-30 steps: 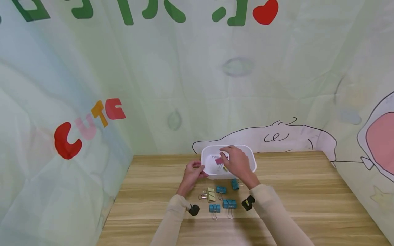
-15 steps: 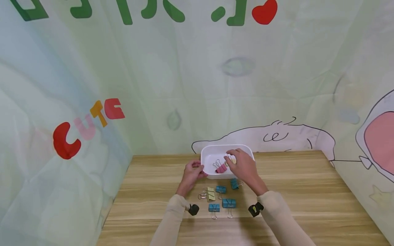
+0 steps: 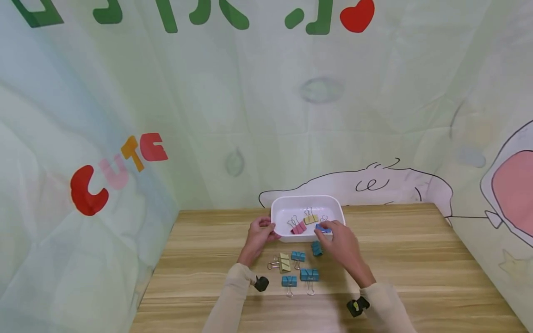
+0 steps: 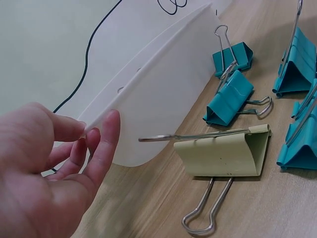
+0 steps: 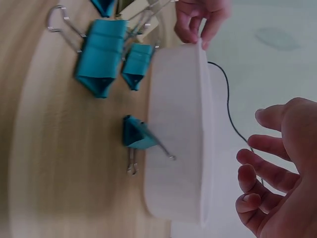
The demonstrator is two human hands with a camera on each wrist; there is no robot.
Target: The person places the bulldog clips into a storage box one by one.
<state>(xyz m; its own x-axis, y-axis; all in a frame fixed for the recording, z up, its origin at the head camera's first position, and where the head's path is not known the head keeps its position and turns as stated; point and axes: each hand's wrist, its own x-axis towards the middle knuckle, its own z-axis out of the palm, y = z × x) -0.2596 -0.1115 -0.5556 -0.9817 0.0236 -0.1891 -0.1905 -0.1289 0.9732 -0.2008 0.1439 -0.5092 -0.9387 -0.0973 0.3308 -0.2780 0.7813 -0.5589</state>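
My left hand [image 3: 259, 235] pinches the left rim of a white plastic bin [image 3: 276, 208] between thumb and fingers; the left wrist view shows that grip close up. My right hand [image 3: 341, 243] is over the bin's near right corner, beside a blue binder clip [image 3: 322, 228] inside it. In the right wrist view, the fingers of the right hand [image 5: 277, 173] are spread and loosely bent, with nothing between them. A pink binder clip [image 3: 298, 227] and a yellow binder clip [image 3: 311, 219] also lie in the bin, wire handles up.
In front of the bin, several teal binder clips [image 3: 310, 275] and a pale yellow binder clip [image 3: 285, 262] lie on the wooden table [image 3: 200, 286]. One teal clip [image 5: 136, 134] sits close against the bin's near wall. A printed cloth backdrop [image 3: 208, 175] stands behind.
My right hand has moved right and nearer across the bin, uncovering the yellow and blue clips. The pink clip now lies lower in the bin. My left hand has kept its grip.
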